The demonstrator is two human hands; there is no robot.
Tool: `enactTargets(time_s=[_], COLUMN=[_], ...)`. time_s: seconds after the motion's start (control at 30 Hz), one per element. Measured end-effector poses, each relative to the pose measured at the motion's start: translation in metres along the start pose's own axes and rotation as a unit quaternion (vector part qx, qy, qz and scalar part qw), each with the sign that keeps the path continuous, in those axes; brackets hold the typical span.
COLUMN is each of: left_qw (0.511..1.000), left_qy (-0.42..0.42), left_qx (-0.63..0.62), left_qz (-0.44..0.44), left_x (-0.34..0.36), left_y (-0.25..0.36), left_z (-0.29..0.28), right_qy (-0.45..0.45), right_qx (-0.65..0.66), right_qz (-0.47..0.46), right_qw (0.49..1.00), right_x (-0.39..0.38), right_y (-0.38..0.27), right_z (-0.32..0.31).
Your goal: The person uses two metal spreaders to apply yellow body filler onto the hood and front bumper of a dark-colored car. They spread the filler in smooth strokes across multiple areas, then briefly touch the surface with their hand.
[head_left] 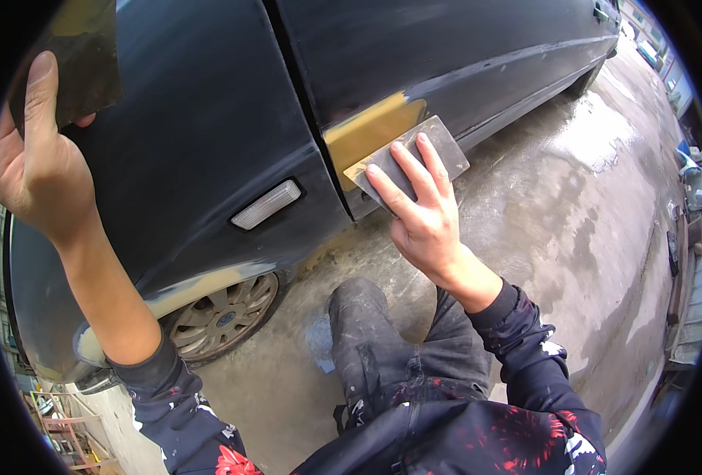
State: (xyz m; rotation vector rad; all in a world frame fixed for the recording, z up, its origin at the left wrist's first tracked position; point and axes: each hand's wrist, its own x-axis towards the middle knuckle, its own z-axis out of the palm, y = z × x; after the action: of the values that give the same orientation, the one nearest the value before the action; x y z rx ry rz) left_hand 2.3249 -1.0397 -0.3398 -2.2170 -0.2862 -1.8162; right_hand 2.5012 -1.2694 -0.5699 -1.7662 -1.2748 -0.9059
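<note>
My right hand [422,202] grips a flat grey putty spreader [448,148], fingers spread across its face and thumb hidden behind. One edge of the spreader lies against a yellow putty patch [375,131] low on the dark car door [446,47], beside the door gap. At the upper left, my left hand [46,158] holds up a dark flat mixing plate [82,67], its index finger stretched along the near side. A smear of yellow putty shows at the plate's top edge.
The car's front fender [201,119] carries a clear side marker lamp [268,204]. Below it, a pale putty strip [201,289] edges the arch over the wheel [226,317]. Wet concrete floor [525,222] stretches right; a metal rack [74,431] stands lower left.
</note>
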Motion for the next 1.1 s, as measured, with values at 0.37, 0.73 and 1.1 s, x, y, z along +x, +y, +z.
enactTargets(time_s=[0.37, 0.73, 1.1], left_qw=[0.994, 0.991, 0.974], left_qy=[0.037, 0.031, 0.013], left_qx=[-0.103, -0.13, -0.215], left_qz=[0.027, 0.017, -0.065], left_x=[-0.003, -0.001, -0.001], left_y=[-0.006, -0.001, 0.008], left_z=[0.006, 0.008, 0.007], right_qy=[0.026, 0.021, -0.014], right_qx=[-0.015, -0.005, -0.034], right_qz=[-0.004, -0.01, -0.009], right_qw=[1.0, 1.0, 0.999], right_x=[0.046, 0.023, 0.053], right_y=[0.035, 0.041, 0.031], right_z=[-0.024, -0.026, -0.036])
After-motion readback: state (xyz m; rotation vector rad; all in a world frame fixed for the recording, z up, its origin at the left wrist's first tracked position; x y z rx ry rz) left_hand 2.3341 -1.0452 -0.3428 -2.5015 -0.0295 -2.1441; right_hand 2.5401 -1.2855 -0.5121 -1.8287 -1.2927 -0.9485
